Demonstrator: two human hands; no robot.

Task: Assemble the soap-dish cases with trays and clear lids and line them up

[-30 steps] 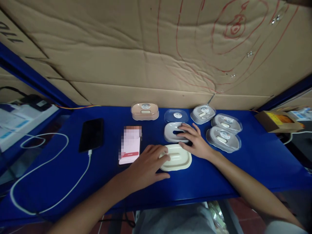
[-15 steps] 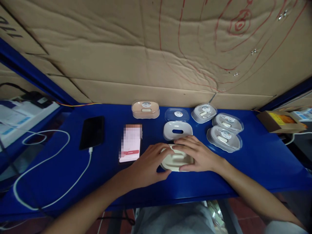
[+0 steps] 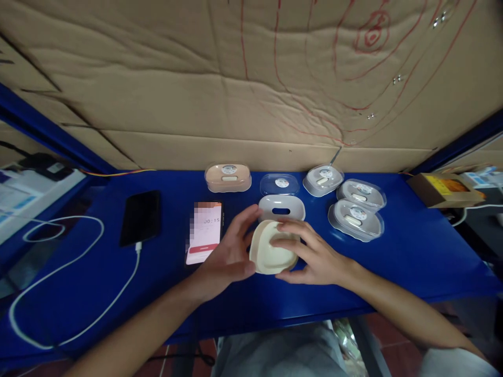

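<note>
A cream oval dish (image 3: 271,254) is tilted up on its left side above the blue table (image 3: 314,298). My right hand (image 3: 314,251) grips its right part, fingers reaching over the inside and thumb at the near edge. Along its left side, my left hand (image 3: 230,251) is open with fingers apart, thumb by the near left corner; whether it touches is hard to tell. Just behind stands a white oval tray (image 3: 265,207) with a slot in its middle, partly covered by my fingers. A transparent lid (image 3: 280,184) with a round sticker lies behind that tray.
Lidded pale boxes (image 3: 356,220) stand at the right, and a peach lidded box (image 3: 228,178) at the back. Left of my hands are a lit phone (image 3: 204,230) and a dark phone (image 3: 140,217) on a white cable (image 3: 102,230). A cardboard wall (image 3: 168,104) rises behind.
The cream dish has gone from lying flat to tilted, its left side raised. My left hand has opened wider and moved slightly left, its index finger now stretched away.
</note>
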